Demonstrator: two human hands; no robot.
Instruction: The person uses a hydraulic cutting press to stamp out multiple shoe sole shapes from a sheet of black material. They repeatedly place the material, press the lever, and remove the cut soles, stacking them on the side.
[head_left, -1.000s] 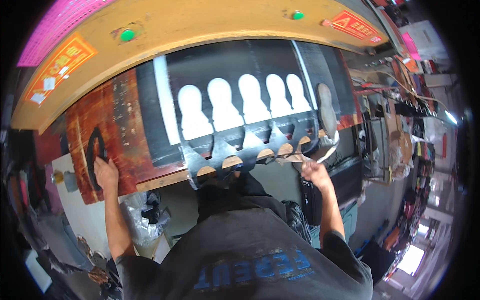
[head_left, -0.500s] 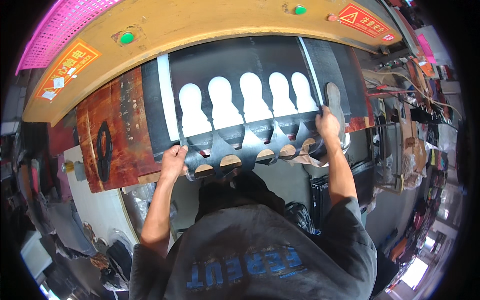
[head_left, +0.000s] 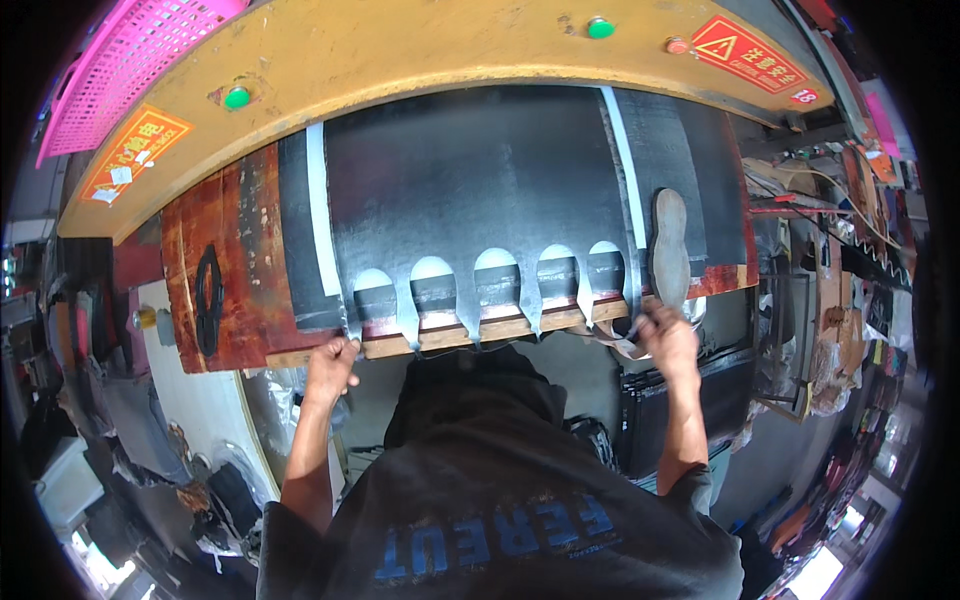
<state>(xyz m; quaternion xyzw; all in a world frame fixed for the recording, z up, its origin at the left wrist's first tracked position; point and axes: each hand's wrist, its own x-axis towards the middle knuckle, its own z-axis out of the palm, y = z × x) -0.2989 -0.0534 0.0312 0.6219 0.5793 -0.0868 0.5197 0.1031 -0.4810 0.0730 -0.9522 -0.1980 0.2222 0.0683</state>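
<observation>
A wide black sheet (head_left: 440, 185) lies on the cutting bed of a yellow press. A row of sole-shaped cut-outs runs along its near edge, and narrow strips between them hang over the wooden front edge. White shows through the rounded tops of the openings. My left hand (head_left: 332, 368) is closed at the sheet's near left corner, pinching it between thumb and fingers. At the near right corner my right hand (head_left: 668, 342) is closed on the sheet's edge, its fingers slightly blurred. Just beyond that hand lies a grey sole-shaped piece (head_left: 669, 240).
The yellow press beam (head_left: 420, 55) crosses the far side, with a green button (head_left: 237, 98) at left and another (head_left: 600, 28) at right. A dark sole-shaped outline form (head_left: 208, 300) lies on the reddish-brown board (head_left: 235, 250). A pink basket (head_left: 140, 70) stands far left.
Both hands have drawn the black sheet towards me. The cut-outs now reach the bed's front edge, and uncut black material covers where white soles showed through.
</observation>
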